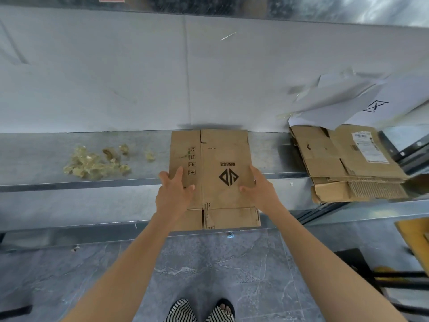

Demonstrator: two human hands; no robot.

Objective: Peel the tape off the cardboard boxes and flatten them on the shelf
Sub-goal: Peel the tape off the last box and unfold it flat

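1. Floor [209, 263]: grey stone tiles lie nearest the camera. The person stands facing the shelf with both forearms extended forward.
2. Left hand [173, 194]: it rests on the left part of the flattened cardboard box [222, 159]. The fingers [177, 174] are spread open and lie flat on the top face; they do not pinch or wrap the edge. Judgement: the open palm applies downward pressure to keep the panel flat.
3. Right hand [262, 190]: it sits at the right edge of the same box. The fingers are loosely open, with the thumb on the top face near the printed logo. Whether the fingertips curl under the edge cannot be determined.
4. Box position: it lies flat on the metal shelf [58, 182]. Its near flaps overhang the front lip; its far edge sits close to the back wall. No tape is visible on its upper face.
5. Right of the box, well apart: a stack of flattened boxes [343, 166] lies on the shelf, with white sheets [348, 98] leaning behind it. Judgement: this is the pile for finished boxes.
6. Left of the box: a heap of crumpled tape scraps [92, 162] lies on the shelf, kept clear of the working area.
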